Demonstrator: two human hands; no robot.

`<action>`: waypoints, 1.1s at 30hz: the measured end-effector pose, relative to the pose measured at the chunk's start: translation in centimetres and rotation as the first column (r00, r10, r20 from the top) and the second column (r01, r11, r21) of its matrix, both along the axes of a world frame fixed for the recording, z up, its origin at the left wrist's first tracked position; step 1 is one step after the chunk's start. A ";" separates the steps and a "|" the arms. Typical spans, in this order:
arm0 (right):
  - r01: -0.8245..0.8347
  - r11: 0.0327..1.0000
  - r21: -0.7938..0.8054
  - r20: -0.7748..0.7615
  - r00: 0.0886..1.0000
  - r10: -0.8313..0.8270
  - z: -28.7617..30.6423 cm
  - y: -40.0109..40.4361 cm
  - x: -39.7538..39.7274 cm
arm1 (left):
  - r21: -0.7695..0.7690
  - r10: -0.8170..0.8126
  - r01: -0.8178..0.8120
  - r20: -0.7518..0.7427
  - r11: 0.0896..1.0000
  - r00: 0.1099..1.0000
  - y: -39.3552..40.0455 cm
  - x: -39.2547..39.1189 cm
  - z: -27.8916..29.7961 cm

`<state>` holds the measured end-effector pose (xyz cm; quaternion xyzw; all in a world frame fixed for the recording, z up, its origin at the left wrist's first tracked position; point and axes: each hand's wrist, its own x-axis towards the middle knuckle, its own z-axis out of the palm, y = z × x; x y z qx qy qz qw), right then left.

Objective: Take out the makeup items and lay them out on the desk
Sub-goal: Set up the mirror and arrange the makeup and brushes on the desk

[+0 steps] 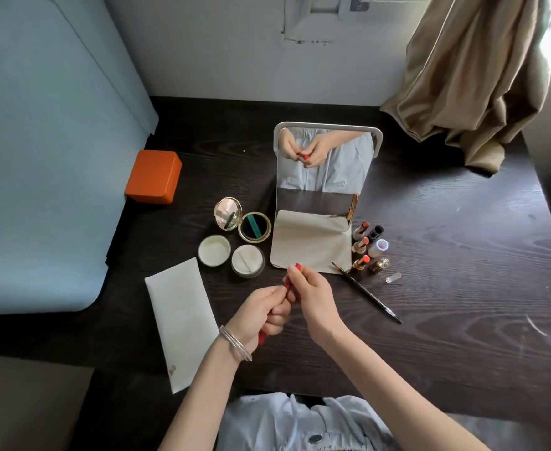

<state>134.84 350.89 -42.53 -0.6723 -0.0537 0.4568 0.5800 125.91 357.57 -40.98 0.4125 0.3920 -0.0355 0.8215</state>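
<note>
Hands meet above the dark counter (430, 320) — left hand (261, 315) gripping a red pencil (288, 285), right hand (311, 296) pinching its upper end. Beyond them sits a cream pouch (311, 244) before a mirror (324, 157) — lipsticks (361, 244) just right, open jars (214, 250) left.

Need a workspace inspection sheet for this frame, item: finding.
Surface: dark wood desk, faint scuffs at right.
Job's things: red pencil in both hands; lipsticks, open compact, two jars, black pencil, white pouch laid out.
Clutter: orange box, standing mirror.
Grips: left hand and right hand both hold the red pencil.
Cables: nothing seen.
Surroundings: curtain on the desk's far right corner.
</note>
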 end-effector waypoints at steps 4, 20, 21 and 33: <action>0.080 0.996 0.035 0.008 0.997 -0.080 0.9 -0.2 0.2 | -0.178 0.006 0.008 0.073 0.984 0.997 0.3 0.2 0.7; 0.630 0.762 0.148 0.180 0.740 -0.648 5.3 -7.3 12.7 | -0.370 0.062 -0.069 -0.032 0.926 0.998 -0.1 -5.4 1.4; 0.569 0.807 0.159 0.229 0.774 -0.591 5.5 -8.1 13.0 | -0.368 0.135 -0.159 -0.091 0.916 0.987 0.3 -6.6 0.5; -0.168 0.979 -0.112 -0.111 0.982 0.156 -2.1 -4.9 3.1 | 0.651 0.130 0.165 -0.379 0.741 0.916 0.3 -0.5 -6.3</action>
